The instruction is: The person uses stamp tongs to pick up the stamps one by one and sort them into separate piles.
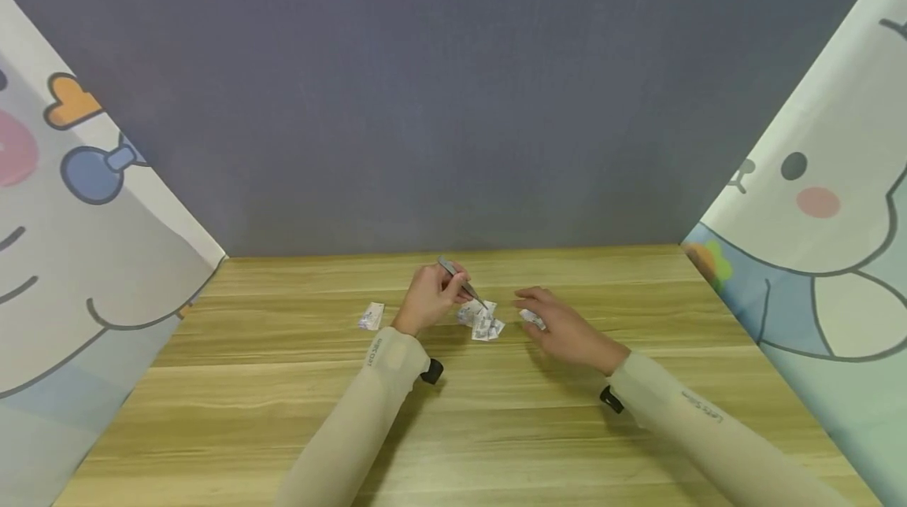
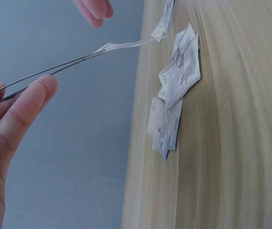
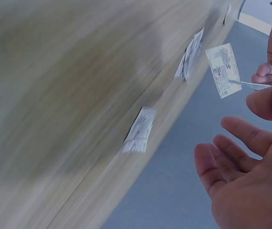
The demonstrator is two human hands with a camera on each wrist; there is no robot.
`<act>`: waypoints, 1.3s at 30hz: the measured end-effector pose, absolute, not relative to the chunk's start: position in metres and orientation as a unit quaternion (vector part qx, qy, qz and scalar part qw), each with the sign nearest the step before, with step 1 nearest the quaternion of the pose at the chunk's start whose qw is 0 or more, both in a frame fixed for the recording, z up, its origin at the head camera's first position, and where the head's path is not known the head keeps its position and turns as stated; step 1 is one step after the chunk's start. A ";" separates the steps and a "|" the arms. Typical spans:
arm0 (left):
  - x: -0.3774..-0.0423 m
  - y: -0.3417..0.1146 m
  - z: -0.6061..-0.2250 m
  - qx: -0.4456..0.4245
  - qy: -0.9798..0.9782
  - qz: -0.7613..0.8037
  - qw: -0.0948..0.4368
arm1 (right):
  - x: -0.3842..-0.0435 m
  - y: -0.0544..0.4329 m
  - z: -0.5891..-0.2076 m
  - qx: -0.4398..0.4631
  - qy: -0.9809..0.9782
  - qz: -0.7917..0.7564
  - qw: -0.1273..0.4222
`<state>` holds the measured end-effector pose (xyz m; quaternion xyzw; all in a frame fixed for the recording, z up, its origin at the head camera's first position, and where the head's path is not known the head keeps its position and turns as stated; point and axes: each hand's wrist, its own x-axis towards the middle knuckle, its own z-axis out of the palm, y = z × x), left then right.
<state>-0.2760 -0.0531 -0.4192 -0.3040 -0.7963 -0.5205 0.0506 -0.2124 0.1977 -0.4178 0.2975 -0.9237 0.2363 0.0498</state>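
Observation:
In the head view my left hand (image 1: pixel 431 298) pinches a pair of metal tweezers (image 1: pixel 464 284) between thumb and fingers. The tips grip one small printed stamp (image 3: pixel 224 67), raised off the table in both wrist views. Below it lies an overlapping pile of stamps (image 2: pixel 183 71). My right hand (image 1: pixel 563 328) hovers palm inward to the right of the pile, its fingers loosely bent and holding nothing. Partly hidden by that hand in the head view, a few more stamps (image 3: pixel 141 128) lie on the table.
Another stamp group (image 1: pixel 372 316) lies left of my left hand on the wooden table (image 1: pixel 453 428). A grey panel (image 1: pixel 453 98) rises behind the table's far edge. Cartoon-printed panels (image 1: pixel 815 255) stand on both sides.

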 end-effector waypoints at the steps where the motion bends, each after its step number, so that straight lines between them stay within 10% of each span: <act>1: -0.276 -0.052 -0.419 -0.306 -0.795 -0.521 0.054 | -0.213 0.199 -0.417 0.295 -0.924 0.237 0.052; 39: -0.272 0.026 -0.426 -0.287 -0.800 -0.525 0.046 | -0.213 0.235 -0.400 0.233 -0.940 0.246 0.045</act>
